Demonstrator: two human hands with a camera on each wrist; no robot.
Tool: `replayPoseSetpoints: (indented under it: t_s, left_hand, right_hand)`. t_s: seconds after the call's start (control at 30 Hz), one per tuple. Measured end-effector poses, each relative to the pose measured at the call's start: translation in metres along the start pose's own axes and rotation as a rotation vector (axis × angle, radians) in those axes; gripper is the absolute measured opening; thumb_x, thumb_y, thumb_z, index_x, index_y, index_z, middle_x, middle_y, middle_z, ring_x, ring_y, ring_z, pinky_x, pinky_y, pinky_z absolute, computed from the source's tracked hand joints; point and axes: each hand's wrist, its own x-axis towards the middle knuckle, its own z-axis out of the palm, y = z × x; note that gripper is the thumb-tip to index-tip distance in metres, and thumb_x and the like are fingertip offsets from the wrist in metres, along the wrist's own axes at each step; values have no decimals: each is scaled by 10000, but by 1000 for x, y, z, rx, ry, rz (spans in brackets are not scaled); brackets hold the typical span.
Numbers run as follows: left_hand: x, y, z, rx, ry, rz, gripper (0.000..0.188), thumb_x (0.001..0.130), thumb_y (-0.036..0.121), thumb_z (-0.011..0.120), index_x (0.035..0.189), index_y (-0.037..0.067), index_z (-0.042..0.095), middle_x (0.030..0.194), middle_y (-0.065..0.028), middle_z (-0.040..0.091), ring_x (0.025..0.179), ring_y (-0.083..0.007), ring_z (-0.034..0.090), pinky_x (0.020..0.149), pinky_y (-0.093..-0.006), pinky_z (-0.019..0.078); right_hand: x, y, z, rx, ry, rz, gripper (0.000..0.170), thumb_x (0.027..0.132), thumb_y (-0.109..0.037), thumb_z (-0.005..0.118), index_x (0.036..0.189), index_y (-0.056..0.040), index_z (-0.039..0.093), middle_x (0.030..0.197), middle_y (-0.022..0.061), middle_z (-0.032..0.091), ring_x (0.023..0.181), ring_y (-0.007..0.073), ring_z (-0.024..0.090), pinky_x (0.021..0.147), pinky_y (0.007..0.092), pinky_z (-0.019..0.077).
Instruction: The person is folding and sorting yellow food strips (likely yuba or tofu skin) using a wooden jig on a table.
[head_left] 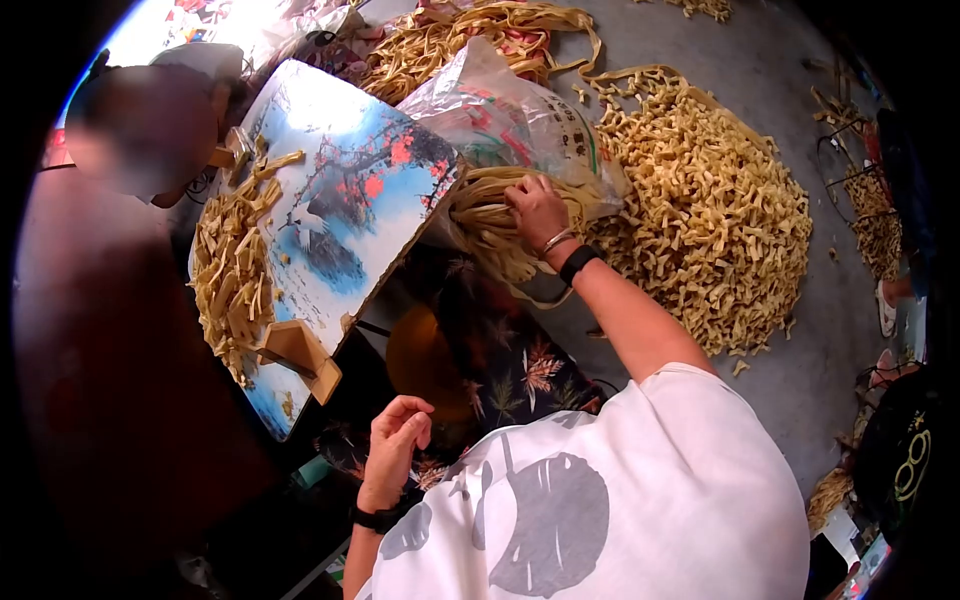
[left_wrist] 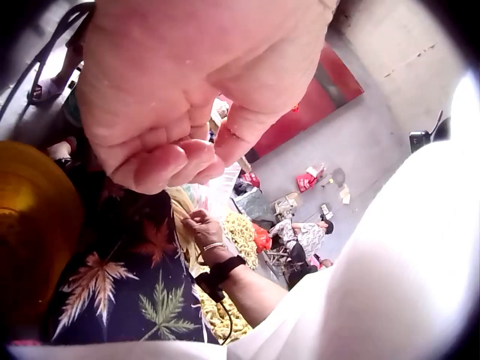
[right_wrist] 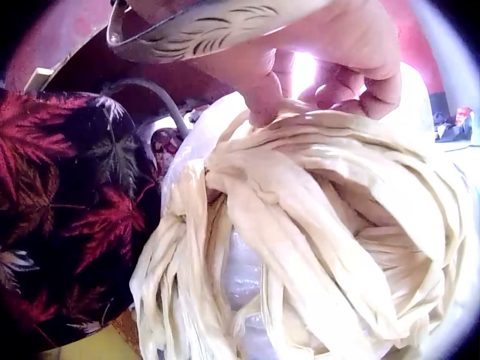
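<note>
My right hand (head_left: 540,212) reaches forward to a bundle of long, pale-yellow flat strips (head_left: 485,222) that lies over a clear plastic bag (head_left: 470,95). In the right wrist view its thumb and fingers pinch the upper strips (right_wrist: 300,202), which loop and hang down in soft folds. My left hand (head_left: 392,450) hovers over my lap, palm turned up and fingers loosely bent, with nothing in it. Beside the bundle slopes a painted board (head_left: 300,110), with a wooden angled block (head_left: 297,352) at its near edge.
Short yellow pieces (head_left: 225,270) are heaped along the board's left side. A large mound of short knotted pieces (head_left: 700,210) covers the floor to the right. More long strips (head_left: 420,50) lie behind the bag. Dark leaf-patterned cloth (head_left: 500,345) covers my legs, beside a yellow round object (left_wrist: 30,225).
</note>
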Motion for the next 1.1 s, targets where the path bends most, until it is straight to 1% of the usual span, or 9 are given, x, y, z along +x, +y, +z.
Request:
replayPoseSetpoints:
  t_s: [0.27,0.4,0.47,0.67,0.73,0.77,0.8,0.97,1.1]
  left_hand:
    - [22,-5,18,20,-20,-6,218,1026,186,519,1081,-10,599,816,-45,610,703,-109,569,671,-227,474]
    - [52,3,52,-368,-253,-128,607,1009,491,466,1387,18,421,1267,-179,579,1168,-284,589,984,-428,488]
    - [61,18,74,-604,-376,-279,667,973,562,492,1382,45,387,1302,-192,536,1138,-312,588,997,-449,475]
    - [71,27,97,-285,-428,-368,382,961,212,591,1281,17,517,1083,-125,644,903,-162,641,753,-282,547]
    - [70,30,90,-254,-500,-392,355,956,171,591,1262,0,536,979,-88,663,793,-121,638,683,-249,539]
    - [64,31,97,-160,-325,-383,295,974,183,603,1197,-11,607,752,3,611,525,-2,384,460,-160,306]
    - [59,32,104,-159,-278,-324,295,975,192,604,1192,-8,611,718,24,564,538,-10,381,467,-166,294]
    - [37,38,95,640,-553,178,231,966,162,619,1115,-9,663,701,12,555,615,-61,486,560,-241,425]
    - [13,67,99,842,-827,341,245,913,178,684,1057,-19,708,763,-145,667,625,-197,622,601,-319,493]
  right_hand:
    - [-25,-45,-121,122,9,84,131,913,-208,613,874,-94,561,707,116,594,674,327,617,600,431,496]
    - [-66,-119,-177,468,-203,-123,196,915,-222,626,807,-66,575,688,134,578,630,333,600,551,433,466]
    - [-90,-142,-179,703,-324,-99,170,896,-198,648,840,-44,601,724,150,596,680,348,617,594,429,482]
    - [-121,-160,-188,1143,-628,-129,93,870,-102,681,871,-17,644,741,108,628,678,240,632,637,338,490]
    - [-120,-151,-205,1141,-761,42,113,863,-131,699,884,-28,659,777,109,655,723,219,649,687,332,507]
    - [-122,-147,-212,1136,-830,128,124,860,-146,707,891,-34,666,795,109,668,746,209,658,712,329,516]
    - [-137,-140,-199,1107,-602,204,111,887,-139,674,943,-44,677,793,80,694,739,173,669,716,316,526]
    - [-163,-77,-137,1925,-412,1282,679,960,-601,464,1202,31,520,1194,198,617,1097,267,612,955,385,507]
    - [-147,-51,-100,2470,-177,1375,670,965,-529,515,1196,99,530,1097,183,643,992,254,643,913,334,531]
